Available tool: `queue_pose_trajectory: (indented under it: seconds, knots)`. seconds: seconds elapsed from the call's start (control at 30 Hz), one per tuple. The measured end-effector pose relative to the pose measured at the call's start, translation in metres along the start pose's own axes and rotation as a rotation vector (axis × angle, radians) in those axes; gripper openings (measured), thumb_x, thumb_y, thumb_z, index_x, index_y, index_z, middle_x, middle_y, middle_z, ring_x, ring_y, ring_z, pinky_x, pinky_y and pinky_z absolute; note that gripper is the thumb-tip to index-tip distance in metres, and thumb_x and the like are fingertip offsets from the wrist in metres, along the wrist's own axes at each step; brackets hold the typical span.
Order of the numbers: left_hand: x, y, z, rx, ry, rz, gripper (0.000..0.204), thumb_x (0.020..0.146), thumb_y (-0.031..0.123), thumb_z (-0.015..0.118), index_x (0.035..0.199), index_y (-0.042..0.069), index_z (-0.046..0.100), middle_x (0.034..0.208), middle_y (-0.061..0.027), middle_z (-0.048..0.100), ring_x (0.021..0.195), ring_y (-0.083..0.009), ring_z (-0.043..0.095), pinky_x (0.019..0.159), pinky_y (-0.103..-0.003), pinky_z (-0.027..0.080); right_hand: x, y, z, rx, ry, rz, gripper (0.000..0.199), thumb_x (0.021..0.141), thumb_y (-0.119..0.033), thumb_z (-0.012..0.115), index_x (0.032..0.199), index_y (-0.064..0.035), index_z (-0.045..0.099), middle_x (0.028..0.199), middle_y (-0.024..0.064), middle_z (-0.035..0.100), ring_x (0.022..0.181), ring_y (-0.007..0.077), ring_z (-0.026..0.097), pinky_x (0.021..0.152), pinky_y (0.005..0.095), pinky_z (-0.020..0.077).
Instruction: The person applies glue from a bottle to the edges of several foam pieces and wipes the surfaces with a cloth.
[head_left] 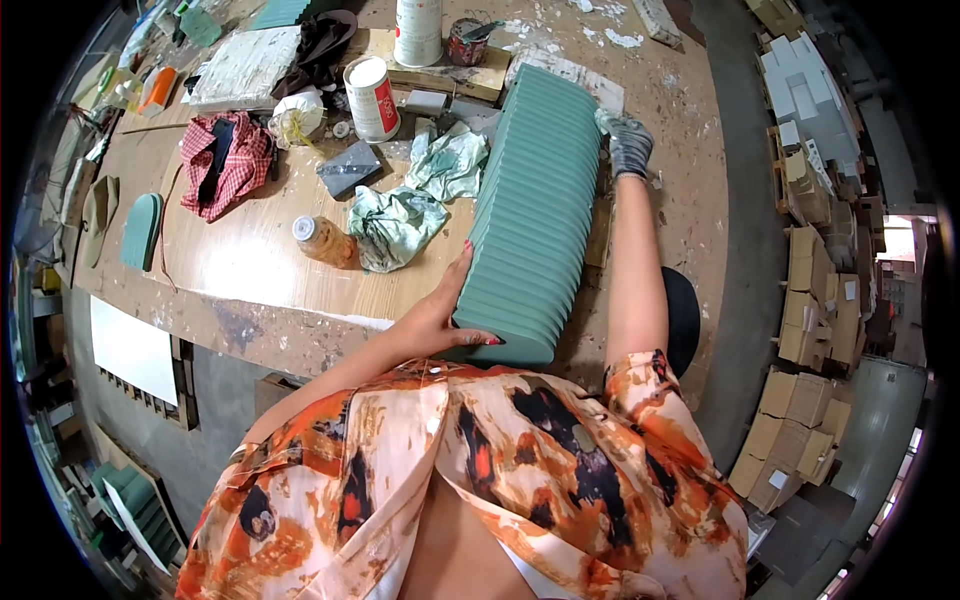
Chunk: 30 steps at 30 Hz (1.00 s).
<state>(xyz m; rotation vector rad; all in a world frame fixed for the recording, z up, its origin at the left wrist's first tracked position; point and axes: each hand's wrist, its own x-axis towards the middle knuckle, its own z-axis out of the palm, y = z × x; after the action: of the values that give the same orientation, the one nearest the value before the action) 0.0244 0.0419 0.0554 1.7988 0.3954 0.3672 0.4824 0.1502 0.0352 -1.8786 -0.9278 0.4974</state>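
Note:
A long green ribbed block (535,210) lies lengthwise before me on the worktable, its near end close to my body. My bare left hand (448,312) grips its near left corner, with the fingers along the side and the thumb across the end. At the far right edge is my right hand (630,148) in a grey glove. Its fingers are curled against the block's side, and a pale green patch shows at the tips; whether that is a cloth or a stain I cannot make out. Crumpled green-stained cloths (400,225) lie left of the block.
Left of the block stand an orange-brown bottle (325,242), a white-and-red can (372,98) and a dark sanding block (350,168). Farther off are a taller can (418,32), a paint pot (468,42) and a red checked cloth (226,165). Cardboard boxes (785,430) line the right side.

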Motion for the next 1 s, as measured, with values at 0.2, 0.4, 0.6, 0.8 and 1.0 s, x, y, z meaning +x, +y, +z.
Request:
queue_pose_trajectory:
  seconds: [0.2,0.4,0.6,0.8,1.0]
  knots:
    - [0.0,0.011,-0.002,-0.054,-0.008,-0.048,0.125,0.076,0.027,0.086,0.157,0.004,-0.007,0.162,-0.0272,0.008,0.151,-0.0382,0.014,0.118,-0.041,0.028,-0.001,-0.061,0.052,-0.505,0.158,-0.236,0.03,0.081,-0.029,0.071,0.092,-0.002,0.076,0.089,0.0151,0.075,0.087,0.0246,0.071,0.088,0.0349,0.0511]
    - [0.004,0.006,0.0,0.011,-0.018,-0.013,0.125,0.076,0.025,0.086,0.157,0.006,-0.008,0.163,-0.0261,0.006,0.15,-0.0379,0.014,0.117,-0.039,0.031,0.003,-0.108,0.115,-0.73,0.099,-0.392,0.029,0.078,-0.03,0.068,0.094,-0.0064,0.077,0.093,0.0154,0.074,0.09,0.0339,0.067,0.101,0.0384,0.0448]
    - [0.0,0.003,-0.002,-0.041,-0.003,-0.046,0.124,0.077,0.027,0.085,0.157,0.003,-0.007,0.162,-0.0264,0.005,0.151,-0.0377,0.013,0.117,-0.039,0.03,0.004,-0.117,0.117,-0.867,0.006,-0.708,0.032,0.079,-0.03,0.065,0.091,-0.0025,0.075,0.095,0.0168,0.073,0.098,0.0335,0.064,0.102,0.0393,0.0445]
    - [0.0,0.01,-0.002,0.061,0.003,-0.029,0.125,0.076,0.029,0.085,0.156,0.001,-0.007,0.161,-0.0289,0.009,0.149,-0.0401,0.017,0.119,-0.04,0.027,0.019,-0.085,0.072,-0.591,-0.089,-0.369,0.025,0.081,-0.026,0.068,0.092,-0.0058,0.077,0.084,0.0137,0.074,0.082,0.0312,0.069,0.093,0.0379,0.049]
    - [-0.001,0.008,-0.003,-0.004,-0.006,-0.064,0.124,0.076,0.028,0.085,0.156,-0.001,-0.006,0.161,-0.0289,0.011,0.149,-0.04,0.017,0.119,-0.039,0.027,0.003,-0.121,0.117,-0.973,0.041,-0.689,0.029,0.08,-0.027,0.069,0.098,-0.0058,0.076,0.096,0.0172,0.073,0.096,0.0349,0.066,0.1,0.0385,0.0452]
